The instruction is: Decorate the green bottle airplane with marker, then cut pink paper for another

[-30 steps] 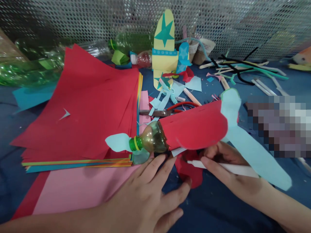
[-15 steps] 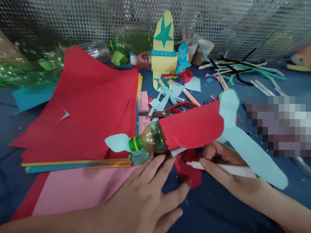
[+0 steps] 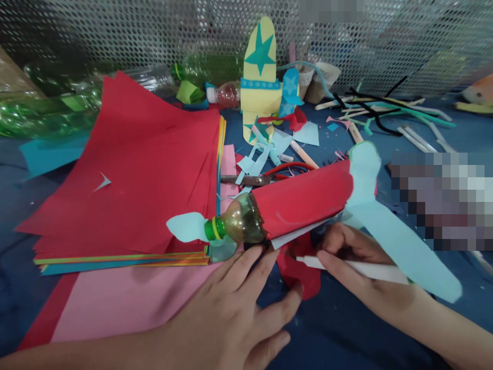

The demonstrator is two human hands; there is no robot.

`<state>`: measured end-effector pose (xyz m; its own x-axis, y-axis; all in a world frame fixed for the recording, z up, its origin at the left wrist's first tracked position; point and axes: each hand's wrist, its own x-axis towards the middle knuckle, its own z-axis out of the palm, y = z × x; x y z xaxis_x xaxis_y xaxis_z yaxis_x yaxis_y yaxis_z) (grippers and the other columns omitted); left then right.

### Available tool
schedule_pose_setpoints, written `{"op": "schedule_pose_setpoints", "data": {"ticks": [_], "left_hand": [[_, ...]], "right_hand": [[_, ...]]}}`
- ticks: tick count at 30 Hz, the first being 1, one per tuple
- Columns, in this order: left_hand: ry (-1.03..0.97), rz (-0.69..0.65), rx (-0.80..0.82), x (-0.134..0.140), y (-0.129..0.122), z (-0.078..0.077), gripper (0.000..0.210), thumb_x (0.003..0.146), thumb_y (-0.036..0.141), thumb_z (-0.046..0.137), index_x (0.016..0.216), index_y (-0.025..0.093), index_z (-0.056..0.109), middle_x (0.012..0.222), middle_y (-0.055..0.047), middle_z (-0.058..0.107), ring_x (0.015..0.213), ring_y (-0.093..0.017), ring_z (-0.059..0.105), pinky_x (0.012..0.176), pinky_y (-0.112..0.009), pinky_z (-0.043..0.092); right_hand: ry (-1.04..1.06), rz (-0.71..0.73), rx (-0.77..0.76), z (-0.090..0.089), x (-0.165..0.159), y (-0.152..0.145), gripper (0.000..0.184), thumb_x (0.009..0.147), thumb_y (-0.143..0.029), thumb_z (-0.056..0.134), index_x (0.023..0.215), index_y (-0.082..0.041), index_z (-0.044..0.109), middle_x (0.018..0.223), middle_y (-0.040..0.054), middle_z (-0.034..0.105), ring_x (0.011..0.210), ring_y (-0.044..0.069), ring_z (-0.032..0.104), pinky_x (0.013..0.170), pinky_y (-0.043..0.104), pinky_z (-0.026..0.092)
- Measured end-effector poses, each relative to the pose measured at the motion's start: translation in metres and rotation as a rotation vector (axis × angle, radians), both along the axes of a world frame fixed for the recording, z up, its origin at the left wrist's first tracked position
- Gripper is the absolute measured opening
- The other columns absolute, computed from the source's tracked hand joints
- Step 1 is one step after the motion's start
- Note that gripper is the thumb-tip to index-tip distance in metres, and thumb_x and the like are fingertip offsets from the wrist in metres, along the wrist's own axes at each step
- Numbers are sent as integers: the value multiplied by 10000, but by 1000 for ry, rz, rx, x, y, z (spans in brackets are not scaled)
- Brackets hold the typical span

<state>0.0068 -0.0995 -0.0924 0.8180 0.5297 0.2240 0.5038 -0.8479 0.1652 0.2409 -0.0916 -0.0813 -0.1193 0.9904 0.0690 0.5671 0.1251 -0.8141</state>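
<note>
My left hand point(image 3: 246, 303) lies with its fingers spread beside a small red paper cutout point(image 3: 300, 277), the thumb resting on its lower edge. A white marker point(image 3: 370, 271) is pinched in my right hand point(image 3: 356, 257), its pale tip over the cutout. Just beyond both hands is a model plane made from a green-capped plastic bottle point(image 3: 242, 218) wrapped in red paper point(image 3: 304, 198). Pale blue paper propeller blades point(image 3: 187, 226) sit at its cap. Long pale blue tail pieces point(image 3: 408, 241) stick out at its right end, partly over the marker's far end.
A stack of red and coloured sheets point(image 3: 162, 169) lies at left on pink paper point(image 3: 127, 298). Red-handled scissors point(image 3: 254, 180) and paper scraps lie behind the bottle. Farther back are a yellow paper plane point(image 3: 262, 97), pipe cleaners point(image 3: 385, 110) and green bottles point(image 3: 213, 67) against a metal mesh.
The red wrap's lower edge on the bottle has drawn up, showing more of the pale strip under it. The tail pieces have shifted slightly right. Both hands are almost unmoved.
</note>
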Motion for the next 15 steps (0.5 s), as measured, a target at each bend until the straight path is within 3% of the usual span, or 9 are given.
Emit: {"op": "schedule_pose_setpoints", "data": {"ticks": [8,12,15], "left_hand": [[0,-1,-7,-1,0,-3,423,999,417,419,1414,345,456,1387,-122,517,1281,-312,446,976,-426,451],[-10,1,-3,-1,-2,-4,404,1007,418,396,1399,358,475,1404,-117,500,1301,-311,426,976,-424,451],[-1,-4,-1,-1,-2,-5,395,1015,416,376,1390,363,487,1391,-117,505,1315,-304,410,977,-413,452]], "right_hand": [[-98,-31,32,3,7,-2,220,829,-203,500,630,-252,419,539,-40,462,484,128,482,447,239,403],[-212,-108,106,5,23,-2,158,853,-222,535,703,-268,510,629,-3,570,621,185,593,604,297,516],[-206,-59,73,3,35,0,142,851,-231,571,716,-276,570,649,6,617,672,214,633,662,321,539]]}}
